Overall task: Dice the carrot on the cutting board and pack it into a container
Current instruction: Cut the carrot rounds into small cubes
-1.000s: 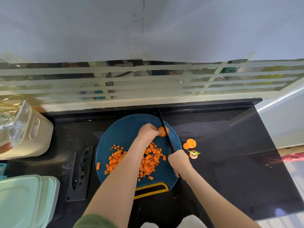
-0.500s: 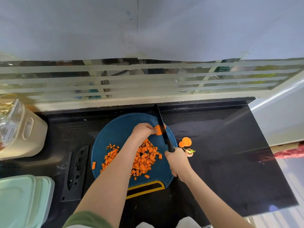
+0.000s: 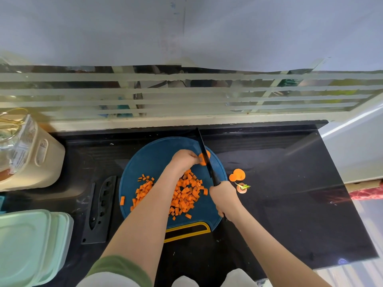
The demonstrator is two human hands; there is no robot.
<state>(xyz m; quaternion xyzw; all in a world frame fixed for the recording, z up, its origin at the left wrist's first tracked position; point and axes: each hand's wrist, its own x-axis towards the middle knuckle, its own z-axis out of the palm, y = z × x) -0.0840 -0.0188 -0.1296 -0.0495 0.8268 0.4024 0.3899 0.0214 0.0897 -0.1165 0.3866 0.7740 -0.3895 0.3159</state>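
Left hand [image 3: 183,159], frame centre: pinches carrot stub [image 3: 201,160], steadying it for slicing. Right hand [image 3: 224,198]: clenched round knife [image 3: 210,164] (blade across stub).

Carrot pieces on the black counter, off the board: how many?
3: a big round slice, a smaller slice touching it, and the stem end with a green sprout, all just right of the cutting board. The right hand may hide more.

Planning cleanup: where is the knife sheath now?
Head view: the black knife sheath lies on the counter, left of the blue cutting board, right of the green containers.
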